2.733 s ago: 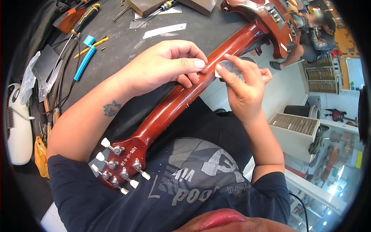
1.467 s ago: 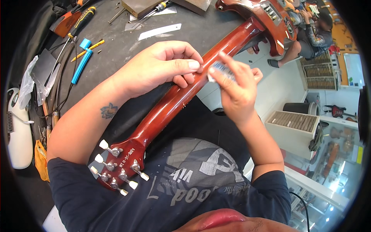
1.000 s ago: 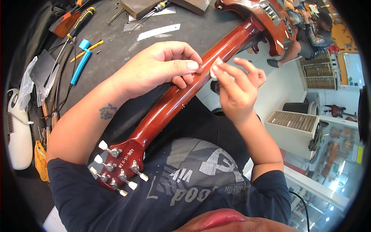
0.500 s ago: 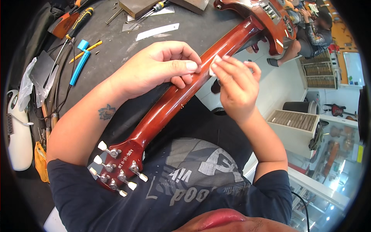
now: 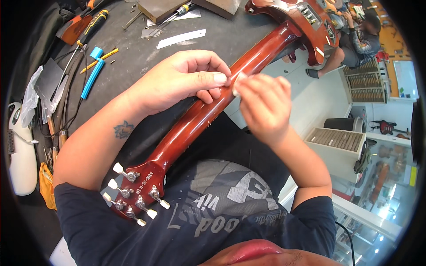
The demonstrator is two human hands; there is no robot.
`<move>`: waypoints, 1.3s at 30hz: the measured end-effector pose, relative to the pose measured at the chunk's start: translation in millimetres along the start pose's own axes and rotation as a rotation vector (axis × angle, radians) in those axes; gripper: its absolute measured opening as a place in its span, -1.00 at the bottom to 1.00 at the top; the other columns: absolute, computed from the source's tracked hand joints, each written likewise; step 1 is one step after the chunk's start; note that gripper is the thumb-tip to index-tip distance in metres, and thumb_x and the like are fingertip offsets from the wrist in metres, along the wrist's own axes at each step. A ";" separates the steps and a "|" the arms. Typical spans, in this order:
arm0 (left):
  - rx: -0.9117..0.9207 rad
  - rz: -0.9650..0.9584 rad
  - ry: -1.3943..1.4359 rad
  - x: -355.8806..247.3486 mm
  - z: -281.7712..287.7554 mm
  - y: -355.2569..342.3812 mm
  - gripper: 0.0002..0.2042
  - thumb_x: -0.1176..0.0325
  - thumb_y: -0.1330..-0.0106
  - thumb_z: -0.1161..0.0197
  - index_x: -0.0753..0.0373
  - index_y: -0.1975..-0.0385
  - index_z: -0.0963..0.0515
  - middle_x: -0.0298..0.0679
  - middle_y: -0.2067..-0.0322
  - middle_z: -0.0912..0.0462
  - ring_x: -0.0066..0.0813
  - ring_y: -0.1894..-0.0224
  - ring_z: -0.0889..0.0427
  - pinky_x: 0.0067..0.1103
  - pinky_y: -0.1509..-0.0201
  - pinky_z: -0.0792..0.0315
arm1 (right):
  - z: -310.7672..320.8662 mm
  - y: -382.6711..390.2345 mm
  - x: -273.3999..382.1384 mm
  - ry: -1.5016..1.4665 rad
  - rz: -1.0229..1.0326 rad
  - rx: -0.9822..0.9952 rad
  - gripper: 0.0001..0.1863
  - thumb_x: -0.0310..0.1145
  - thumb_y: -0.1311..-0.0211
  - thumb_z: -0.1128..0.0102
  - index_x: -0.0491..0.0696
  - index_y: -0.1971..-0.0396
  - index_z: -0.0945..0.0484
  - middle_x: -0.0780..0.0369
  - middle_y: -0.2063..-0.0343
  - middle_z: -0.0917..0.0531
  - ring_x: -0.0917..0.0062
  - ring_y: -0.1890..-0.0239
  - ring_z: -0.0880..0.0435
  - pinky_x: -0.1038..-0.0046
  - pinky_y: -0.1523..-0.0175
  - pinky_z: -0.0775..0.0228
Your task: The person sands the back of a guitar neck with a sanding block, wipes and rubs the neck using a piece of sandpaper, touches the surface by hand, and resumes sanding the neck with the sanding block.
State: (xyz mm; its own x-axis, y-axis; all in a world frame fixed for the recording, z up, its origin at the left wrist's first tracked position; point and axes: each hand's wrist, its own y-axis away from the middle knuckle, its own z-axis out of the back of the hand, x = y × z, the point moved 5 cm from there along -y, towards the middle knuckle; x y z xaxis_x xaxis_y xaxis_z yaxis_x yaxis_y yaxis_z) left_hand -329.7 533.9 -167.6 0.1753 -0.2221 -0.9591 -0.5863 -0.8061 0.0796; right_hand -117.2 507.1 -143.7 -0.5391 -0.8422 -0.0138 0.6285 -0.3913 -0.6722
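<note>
A glossy red-brown electric guitar lies face down across me, its neck (image 5: 194, 120) running from the headstock (image 5: 144, 179) with white-buttoned tuners at lower left to the body (image 5: 306, 26) at upper right. My left hand (image 5: 188, 80) rests with curled fingers and thumb on the far side of the neck, about midway along it. Just right of it, my right hand (image 5: 265, 103), smeared by motion, pinches a small whitish piece (image 5: 237, 90) against the neck. What this piece is, I cannot make out; the fingers cover most of it.
On the dark bench lie a white strip (image 5: 181, 39), a blue plastic tool (image 5: 93, 77), a yellow pencil (image 5: 101, 59), a screwdriver (image 5: 95, 23) and wooden blocks (image 5: 162, 8). A white guitar-shaped piece (image 5: 23, 155) is at far left. Another person (image 5: 361, 42) sits at upper right, near slatted crates (image 5: 337, 141).
My right hand has slid a little left along the neck toward my left hand, with the whitish piece still in its fingers. The left hand stays almost where it was.
</note>
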 end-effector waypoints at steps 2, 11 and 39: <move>0.006 0.013 0.010 1.1 -0.1 0.5 -0.66 0.26 -0.63 -0.28 0.42 -0.19 -0.60 -0.15 -0.07 -0.73 -0.58 0.05 -0.71 -0.60 -0.05 -0.65 | -0.8 0.2 -1.6 0.001 0.003 -0.008 -0.61 -0.54 0.04 -0.46 -0.04 0.11 -0.80 0.27 0.05 -0.82 0.39 0.02 -0.78 0.28 -0.15 -0.36; 0.007 0.003 -0.012 0.5 0.0 0.2 -0.66 0.28 -0.62 -0.28 0.42 -0.18 -0.60 -0.15 -0.07 -0.73 -0.58 0.04 -0.71 -0.60 -0.05 -0.65 | -2.7 2.1 -12.6 0.048 -0.027 -0.059 -0.59 -0.52 0.11 -0.50 -0.07 0.13 -0.81 0.28 0.09 -0.83 0.38 0.03 -0.81 0.28 -0.13 -0.41; 0.012 -0.012 -0.012 0.9 -0.2 0.0 -0.61 0.22 -0.63 -0.28 0.43 -0.21 -0.59 -0.12 -0.07 -0.73 -0.55 0.03 -0.71 -0.59 -0.05 -0.66 | -8.5 17.9 -15.5 0.005 -0.080 -0.128 -0.58 -0.41 0.18 -0.53 -0.04 0.16 -0.83 0.28 0.11 -0.80 0.31 -0.02 -0.76 0.22 -0.12 -0.43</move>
State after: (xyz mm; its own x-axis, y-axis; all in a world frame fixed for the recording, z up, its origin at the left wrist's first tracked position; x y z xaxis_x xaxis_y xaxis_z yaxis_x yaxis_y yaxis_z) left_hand -329.5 533.5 -168.4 0.1728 -0.2052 -0.9633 -0.5936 -0.8022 0.0644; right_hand -102.4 516.3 -161.8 -0.5874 -0.8082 0.0407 0.5069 -0.4066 -0.7601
